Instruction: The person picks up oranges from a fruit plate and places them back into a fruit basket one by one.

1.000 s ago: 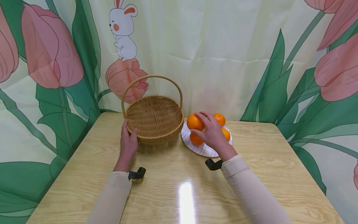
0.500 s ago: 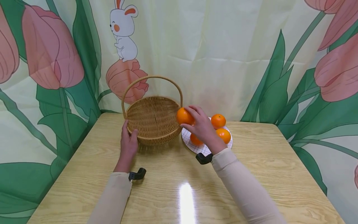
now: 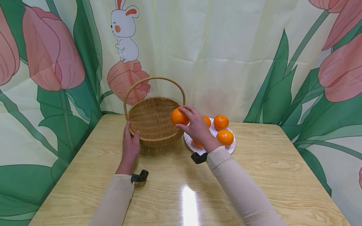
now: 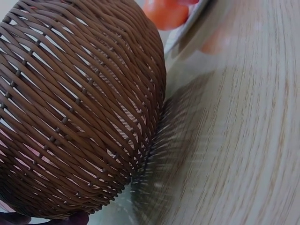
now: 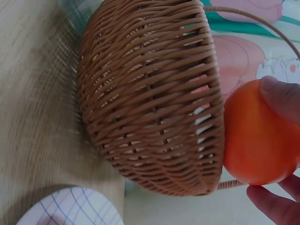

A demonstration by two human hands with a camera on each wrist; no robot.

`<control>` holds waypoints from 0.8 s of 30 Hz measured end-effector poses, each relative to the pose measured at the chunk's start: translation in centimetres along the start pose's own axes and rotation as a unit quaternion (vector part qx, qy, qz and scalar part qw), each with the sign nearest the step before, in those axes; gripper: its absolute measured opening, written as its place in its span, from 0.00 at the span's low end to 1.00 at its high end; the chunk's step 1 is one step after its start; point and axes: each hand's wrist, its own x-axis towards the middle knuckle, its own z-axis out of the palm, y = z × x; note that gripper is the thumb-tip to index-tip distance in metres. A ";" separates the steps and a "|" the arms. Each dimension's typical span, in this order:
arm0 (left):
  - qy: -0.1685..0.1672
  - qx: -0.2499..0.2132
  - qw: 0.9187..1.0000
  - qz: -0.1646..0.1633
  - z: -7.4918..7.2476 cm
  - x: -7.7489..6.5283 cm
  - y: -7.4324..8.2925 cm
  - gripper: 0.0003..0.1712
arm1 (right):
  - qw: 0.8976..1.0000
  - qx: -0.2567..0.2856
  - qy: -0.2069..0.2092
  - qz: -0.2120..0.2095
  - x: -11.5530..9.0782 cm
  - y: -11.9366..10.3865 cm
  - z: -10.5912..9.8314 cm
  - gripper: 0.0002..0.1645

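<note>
Currently, the head view shows a wicker basket (image 3: 154, 121) with an arched handle (image 3: 158, 78), located on a wood-grain table (image 3: 158, 197). The left hand (image 3: 131, 146) is positioned at the near left side of the basket; its thumb and fingers are spread apart and laid against the wall. The right hand (image 3: 196, 125) pinches an orange (image 3: 179, 117) between thumb and fingers. From this angle the held orange overlaps the right part of the basket rim. To the right, a white plate (image 3: 231, 148) with a grid pattern carries four further oranges (image 3: 221, 122), one largely hidden by the right arm. A printed curtain (image 3: 220, 47) forms the backdrop.

The left wrist view is mostly filled by the woven outer wall of the basket. Dark fingertips appear at the lower left edge, against its weave.

The right wrist view shows the held orange directly beside the basket rim, with the handle behind; contact with the rim cannot be confirmed. Thumb and fingertips bear on opposite sides of the fruit.
</note>
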 end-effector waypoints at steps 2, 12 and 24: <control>0.000 -0.001 1.000 0.001 0.0 0.0 0.0 0.37 | 1.000 0.001 -0.008 0.001 0.2 -0.1 0.3 0.40; 0.006 -0.001 1.000 0.004 0.2 0.0 0.0 0.37 | 0.998 0.016 -0.056 0.009 1.1 -0.7 1.4 0.39; 0.011 0.002 1.000 -0.001 0.3 -0.1 -0.1 0.35 | 0.990 0.005 -0.142 0.004 2.1 -1.1 2.7 0.36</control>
